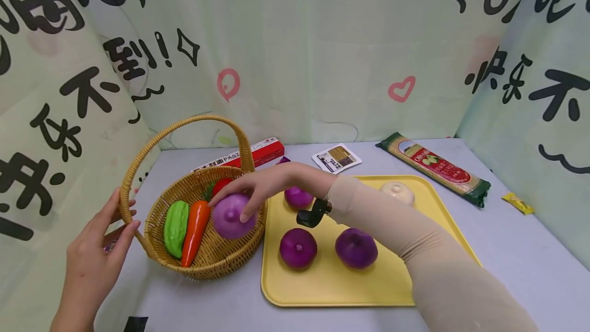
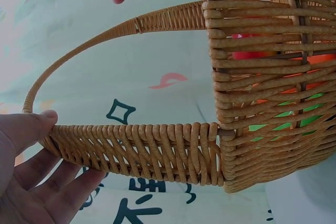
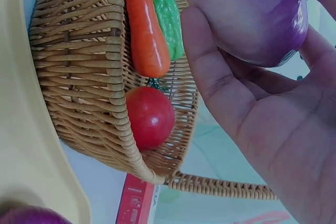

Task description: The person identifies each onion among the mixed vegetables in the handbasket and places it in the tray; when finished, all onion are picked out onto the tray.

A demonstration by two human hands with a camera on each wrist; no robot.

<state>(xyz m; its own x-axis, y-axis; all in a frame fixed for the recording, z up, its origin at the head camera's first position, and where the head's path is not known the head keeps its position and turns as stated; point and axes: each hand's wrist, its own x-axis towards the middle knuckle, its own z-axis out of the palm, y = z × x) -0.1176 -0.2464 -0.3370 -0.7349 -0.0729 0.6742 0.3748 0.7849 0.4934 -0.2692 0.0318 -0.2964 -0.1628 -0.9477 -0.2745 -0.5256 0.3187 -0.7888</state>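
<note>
With its thumb and fingers, my left hand point(image 1: 94, 255) grips the handle of a wicker basket point(image 1: 226, 265) on the left of the table. My right hand point(image 1: 272, 183) holds a light purple onion point(image 1: 231, 219) over the basket's right side; the right wrist view shows the fingers around the onion point(image 3: 247, 17). Inside the basket lie a green ribbed vegetable point(image 1: 176, 228), an orange carrot point(image 1: 195, 232) and a red tomato point(image 3: 149, 117). The onion and hand partly cover the tomato in the head view.
A yellow tray point(image 1: 341, 293) bears purple onions point(image 1: 298, 248) and a whitish bulb point(image 1: 398, 193), partly behind the right arm. Behind stand a red box point(image 1: 265, 152), a white packet point(image 1: 337, 159) and a green-ended pasta packet point(image 1: 438, 168). A small yellow packet point(image 1: 518, 203) lies far right.
</note>
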